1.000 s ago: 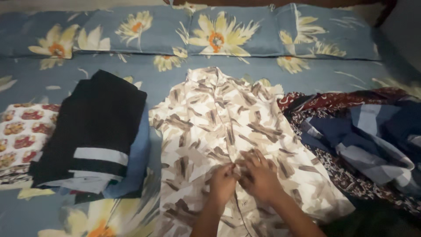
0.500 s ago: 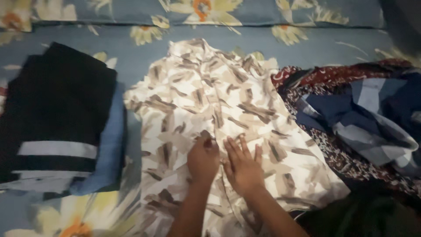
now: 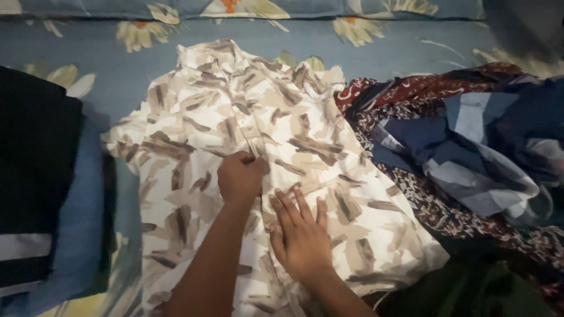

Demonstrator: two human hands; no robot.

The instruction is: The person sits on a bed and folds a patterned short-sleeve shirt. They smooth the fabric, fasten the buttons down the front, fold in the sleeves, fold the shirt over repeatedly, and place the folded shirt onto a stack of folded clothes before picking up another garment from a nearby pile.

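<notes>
Cream shirt with brown brush-stroke print point(image 3: 235, 135) lay flat mid-bed; left hand point(image 3: 239, 178) pinched its front placket, right hand point(image 3: 301, 235) rested open and flat on it. Crumpled navy-and-maroon clothes pile point(image 3: 470, 152) crowded the right, folded black-and-blue stack point(image 3: 41, 176) sat left

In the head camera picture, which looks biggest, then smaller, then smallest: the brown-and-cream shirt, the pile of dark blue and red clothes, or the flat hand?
1. Brown-and-cream shirt, spread across the bed.
2. Pile of dark blue and red clothes; the picture's edge cuts it off, so it may really be bigger.
3. Right hand, lying flat on the shirt; clearly smallest.
</notes>
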